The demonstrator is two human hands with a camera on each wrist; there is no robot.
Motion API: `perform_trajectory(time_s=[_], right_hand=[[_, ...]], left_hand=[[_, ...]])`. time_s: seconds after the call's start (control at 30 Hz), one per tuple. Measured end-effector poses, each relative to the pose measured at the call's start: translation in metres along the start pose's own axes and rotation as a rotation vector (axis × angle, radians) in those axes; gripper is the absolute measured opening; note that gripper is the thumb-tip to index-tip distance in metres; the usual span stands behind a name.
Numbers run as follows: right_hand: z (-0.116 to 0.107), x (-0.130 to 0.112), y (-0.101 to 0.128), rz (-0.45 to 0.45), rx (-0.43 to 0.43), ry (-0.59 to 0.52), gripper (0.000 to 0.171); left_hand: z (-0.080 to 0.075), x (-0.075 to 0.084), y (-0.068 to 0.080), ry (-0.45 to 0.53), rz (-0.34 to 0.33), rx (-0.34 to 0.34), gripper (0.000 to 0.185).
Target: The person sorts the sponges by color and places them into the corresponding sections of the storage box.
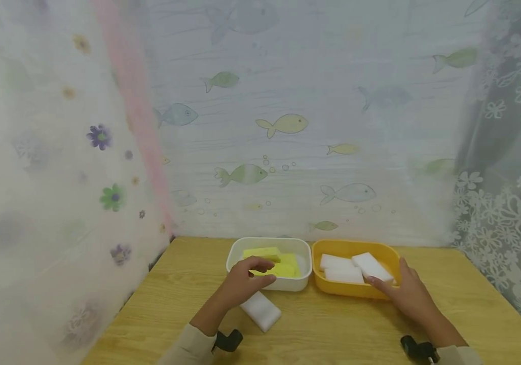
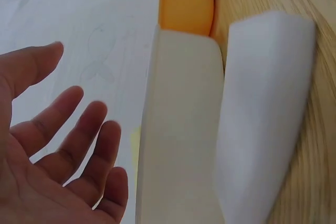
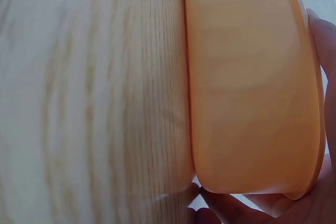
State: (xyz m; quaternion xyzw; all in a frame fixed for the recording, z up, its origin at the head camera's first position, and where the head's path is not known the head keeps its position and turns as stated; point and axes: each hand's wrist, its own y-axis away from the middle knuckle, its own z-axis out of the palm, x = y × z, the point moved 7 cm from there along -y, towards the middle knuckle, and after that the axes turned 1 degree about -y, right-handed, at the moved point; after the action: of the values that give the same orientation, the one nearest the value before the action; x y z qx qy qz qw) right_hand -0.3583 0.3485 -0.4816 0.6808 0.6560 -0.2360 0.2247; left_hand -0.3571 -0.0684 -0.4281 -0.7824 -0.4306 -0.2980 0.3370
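My left hand [image 1: 241, 281] hovers over the near left side of a white plastic tub [image 1: 288, 285], its fingers loosely bent and holding nothing. Several yellow sponges [image 1: 288, 268] lie in that tub, partly hidden behind the hand. On the table in front of the tub is a white sponge [image 1: 262, 312], tilted against the tub's wall [image 2: 181, 129] in the left wrist view. At the right end of an orange tub [image 1: 344, 289], my right hand [image 1: 408, 296] grips it, thumb at the near rim and fingers round the end. Several white sponges [image 1: 371, 266] lie inside the orange tub.
Both tubs stand side by side near the back of a wooden table [image 1: 324, 334]. Behind it hangs a fish-print curtain [image 1: 288, 152]; flowered curtains [image 1: 50, 203] flank the sides. Black wrist cameras [image 1: 229, 340] sit below each hand.
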Motion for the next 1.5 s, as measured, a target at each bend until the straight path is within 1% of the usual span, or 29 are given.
perform_trajectory(time_s=[0.1,0.2,0.3,0.4,0.53,0.67,0.83,1.03,1.23,1.33,1.43,1.5], right_hand=[[-0.001,0.001,-0.002,-0.001,0.002,0.009,0.129],[-0.002,0.002,-0.002,0.003,0.0,0.013,0.129],[-0.001,0.001,-0.001,0.005,-0.002,0.008,0.129],[0.0,0.0,-0.001,0.004,-0.004,0.002,0.129],[-0.001,-0.002,0.0,0.003,0.001,0.001,0.129],[-0.001,-0.004,0.0,0.01,-0.006,-0.002,0.129],[-0.001,-0.004,-0.001,0.018,-0.013,0.003,0.13],[-0.002,-0.003,-0.001,0.04,-0.027,0.012,0.13],[-0.001,-0.002,-0.001,0.048,-0.032,0.011,0.131],[-0.001,-0.002,0.0,0.044,-0.028,0.009,0.132],[-0.001,-0.002,0.0,0.042,-0.022,0.007,0.133],[-0.001,-0.003,0.0,0.04,-0.019,0.007,0.133]], left_hand=[[-0.006,-0.007,0.005,-0.023,-0.001,-0.049,0.036],[-0.008,-0.012,0.008,-0.034,-0.007,-0.138,0.033],[-0.007,-0.017,0.011,-0.016,-0.017,-0.234,0.032],[-0.006,-0.022,0.015,0.012,-0.025,-0.299,0.032],[-0.003,-0.026,0.018,0.033,-0.041,-0.355,0.033],[-0.001,-0.026,0.021,0.041,-0.049,-0.395,0.036],[0.001,-0.025,0.021,0.037,-0.03,-0.417,0.037],[0.007,-0.019,0.02,0.038,-0.01,-0.44,0.035],[0.014,-0.013,0.02,0.029,-0.004,-0.445,0.033],[0.014,-0.014,0.018,-0.007,-0.001,-0.42,0.036],[0.012,-0.02,0.017,-0.091,-0.01,-0.372,0.042],[0.013,-0.023,0.016,-0.151,-0.002,-0.35,0.047]])
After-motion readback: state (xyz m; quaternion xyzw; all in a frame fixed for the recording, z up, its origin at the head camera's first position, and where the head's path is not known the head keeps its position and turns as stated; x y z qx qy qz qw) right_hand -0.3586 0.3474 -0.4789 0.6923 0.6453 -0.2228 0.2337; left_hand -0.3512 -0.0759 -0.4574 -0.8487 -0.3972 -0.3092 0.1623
